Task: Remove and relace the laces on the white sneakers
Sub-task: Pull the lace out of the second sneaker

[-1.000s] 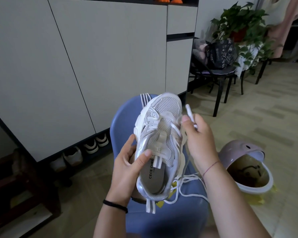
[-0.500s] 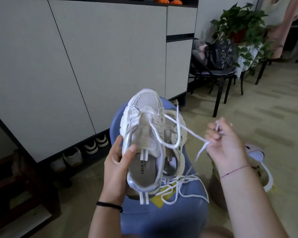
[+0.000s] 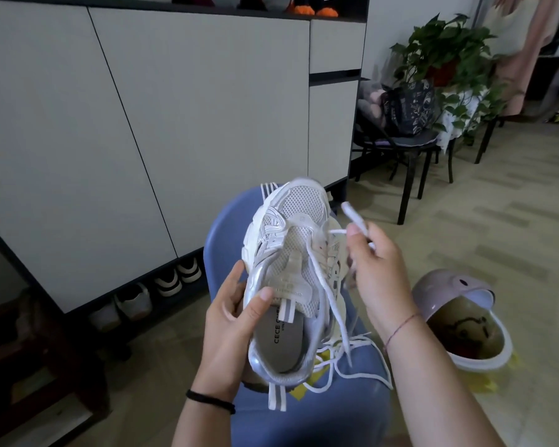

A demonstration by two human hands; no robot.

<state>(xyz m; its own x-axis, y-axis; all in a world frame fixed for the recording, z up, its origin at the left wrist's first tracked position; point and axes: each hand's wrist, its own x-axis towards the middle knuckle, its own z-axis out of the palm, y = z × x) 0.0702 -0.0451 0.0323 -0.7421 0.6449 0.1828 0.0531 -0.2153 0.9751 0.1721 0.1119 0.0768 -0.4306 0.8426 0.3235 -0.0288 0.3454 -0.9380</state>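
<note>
White sneaker [image 3: 291, 253] is held up, toe pointing away, with the left hand [image 3: 229, 327] gripping its heel collar. Just right of the forefoot eyelets, the right hand [image 3: 378, 269] pinches the lace [image 3: 352, 215] end between its fingers [image 3: 357, 233], tip aimed up-left; the nearest eyelets lie to its left.

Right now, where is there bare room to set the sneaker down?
Bare floor between the black chair and the pink bin, and a strip between the cabinet and the blue seat. The seat is crowded with loose lace.
</note>
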